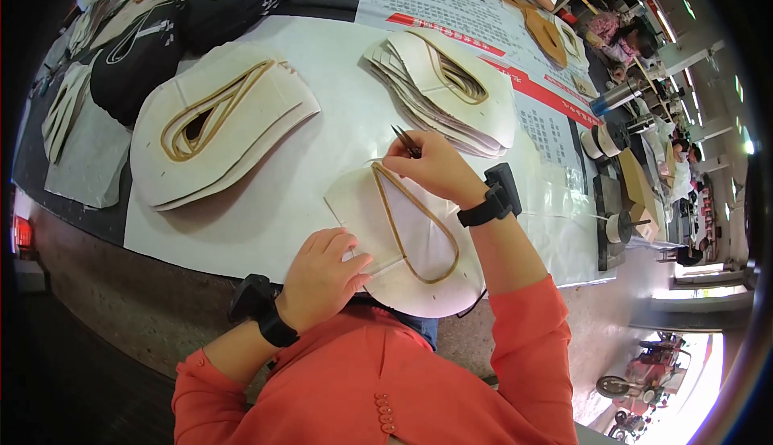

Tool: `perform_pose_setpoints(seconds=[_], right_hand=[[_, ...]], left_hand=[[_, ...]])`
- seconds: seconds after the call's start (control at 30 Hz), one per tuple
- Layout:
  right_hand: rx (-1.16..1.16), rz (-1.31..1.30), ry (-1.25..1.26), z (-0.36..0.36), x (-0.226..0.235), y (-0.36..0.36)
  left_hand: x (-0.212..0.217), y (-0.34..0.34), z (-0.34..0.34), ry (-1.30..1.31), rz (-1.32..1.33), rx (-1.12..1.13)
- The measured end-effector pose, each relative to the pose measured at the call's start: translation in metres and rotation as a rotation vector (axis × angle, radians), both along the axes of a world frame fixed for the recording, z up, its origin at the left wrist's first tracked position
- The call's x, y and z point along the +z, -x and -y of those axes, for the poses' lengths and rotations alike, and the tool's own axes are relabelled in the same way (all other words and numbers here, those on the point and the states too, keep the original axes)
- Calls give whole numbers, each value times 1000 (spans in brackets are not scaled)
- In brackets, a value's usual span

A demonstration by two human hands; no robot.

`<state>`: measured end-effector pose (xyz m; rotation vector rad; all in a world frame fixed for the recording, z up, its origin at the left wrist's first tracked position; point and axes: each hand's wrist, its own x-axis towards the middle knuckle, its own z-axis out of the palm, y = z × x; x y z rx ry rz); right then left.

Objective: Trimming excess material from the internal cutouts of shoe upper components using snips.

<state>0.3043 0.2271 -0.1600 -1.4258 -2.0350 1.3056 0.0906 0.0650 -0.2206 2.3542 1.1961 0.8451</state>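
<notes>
A white shoe-upper piece (467,266) with a tan-edged teardrop opening lies at the table's near edge, partly overhanging it. My left hand (322,272) rests on its left side, fingers stretched out and holding nothing. At the far tip of the opening, my right hand (431,167) is closed round a small dark two-pointed tool (407,142) that looks like thread snips, its points sticking up past the fingers. What the right fingertips pinch beside the tip is too small to make out. Both wrists carry black straps with small black boxes.
Stacks of similar white pieces stand at the left (241,151) and far right (451,115). Black piled pieces (141,63) lie at the far left. Thread spools (612,138) stand along the right edge. Other people sit at work beyond, one handling brown pieces (541,35).
</notes>
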Motion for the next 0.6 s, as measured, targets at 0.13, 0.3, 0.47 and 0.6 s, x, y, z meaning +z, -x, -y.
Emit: perform_pose_setpoints(seconds=[0.13,0.3,0.47,0.6], right_hand=[[-7,-20,88,-3,-20,-14],[-23,-13,91,-3,-30,-19],[-49,-21,83,0,-37,-20],[-29,61,94,2,-39,-18]], left_hand=[[1,0,2,8,5,4],[2,0,6,18,-11,20],[2,-2,13,17,-15,29],[3,-1,16,23,-3,30]])
